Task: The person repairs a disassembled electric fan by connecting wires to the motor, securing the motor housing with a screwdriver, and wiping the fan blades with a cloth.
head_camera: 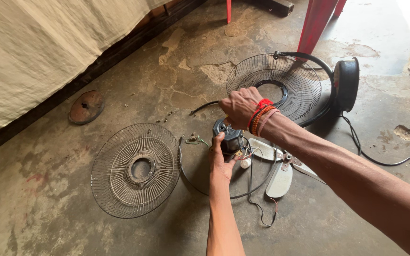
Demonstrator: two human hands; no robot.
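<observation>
A black fan motor (230, 138) with loose wires stands on the concrete floor. My left hand (220, 159) grips its near side from below. My right hand (241, 106), with red and orange thread bands at the wrist, is closed over the motor's top; what its fingers pinch is hidden. The grey fan blade (279, 176) lies just right of the motor. A front wire guard (136, 169) lies flat to the left, and a rear wire guard (276, 85) lies beyond the hands.
A black fan base (346, 83) with its curved stand and power cord (380, 159) lies at the right. A rusty round disc (86, 106) sits at the left near a cloth-covered bench (34, 52). Red legs (315, 21) stand at the back. Small screws are scattered on the floor.
</observation>
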